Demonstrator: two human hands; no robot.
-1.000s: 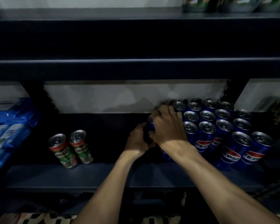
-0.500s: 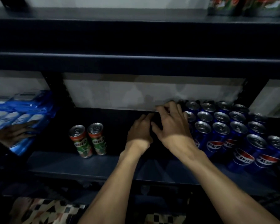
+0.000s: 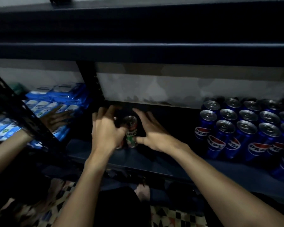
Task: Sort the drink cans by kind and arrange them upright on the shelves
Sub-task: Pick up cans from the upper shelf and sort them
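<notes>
At the far left, blue packs (image 3: 59, 99) are touched by another person's hand (image 3: 56, 118). In the middle of the dark shelf (image 3: 154, 163) two green-and-red cans (image 3: 131, 128) are stood upright side by side: the left one is almost wholly covered by the left hand (image 3: 105, 133) (whether it is gripped cannot be told), while the right one is flanked by the right hand (image 3: 152, 133), fingers spread and straight, thumb at its lower side. Farther right, blue Pepsi cans (image 3: 246, 128) are ranked upright in rows.

Milo cans (image 3: 131, 128): upright, mid-shelf | Pepsi cans (image 3: 246, 128): upright, grouped right
</notes>
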